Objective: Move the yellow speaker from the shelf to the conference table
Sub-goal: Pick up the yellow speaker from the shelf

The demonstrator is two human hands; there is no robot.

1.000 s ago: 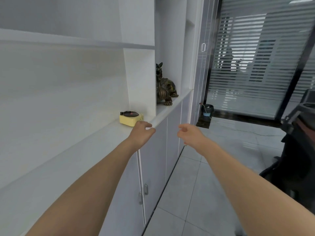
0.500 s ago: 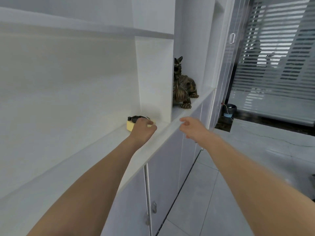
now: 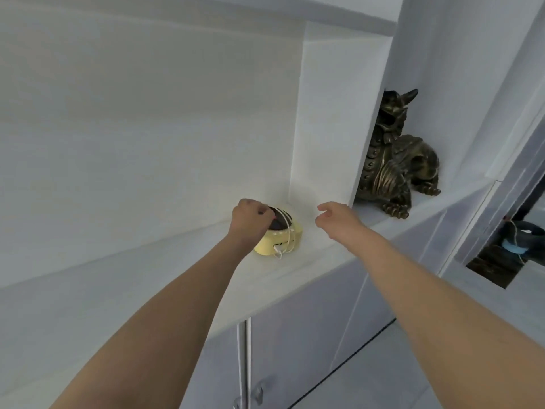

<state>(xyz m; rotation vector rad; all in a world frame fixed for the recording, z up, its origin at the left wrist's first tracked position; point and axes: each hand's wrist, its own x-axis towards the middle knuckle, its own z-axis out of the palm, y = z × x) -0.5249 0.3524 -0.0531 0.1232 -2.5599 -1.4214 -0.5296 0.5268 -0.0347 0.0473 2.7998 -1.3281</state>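
A small yellow speaker (image 3: pixel 287 240) with a dark round top and a white cord looped over it sits on the white shelf (image 3: pixel 177 270), close to the upright divider. My left hand (image 3: pixel 249 219) rests on its left top edge, fingers curled over the dark disc. My right hand (image 3: pixel 336 218) hovers just right of the speaker, fingers apart and holding nothing. The conference table is out of view.
A dark bronze beast statue (image 3: pixel 395 160) stands on the shelf in the bay right of the divider (image 3: pixel 327 119). White cabinet doors (image 3: pixel 295 335) with handles run below the shelf. A glass door and grey tiled floor lie to the right.
The view has closed in on the shelf. My left hand has slid onto the speaker's top, and my right hand has risen to shelf level beside it.
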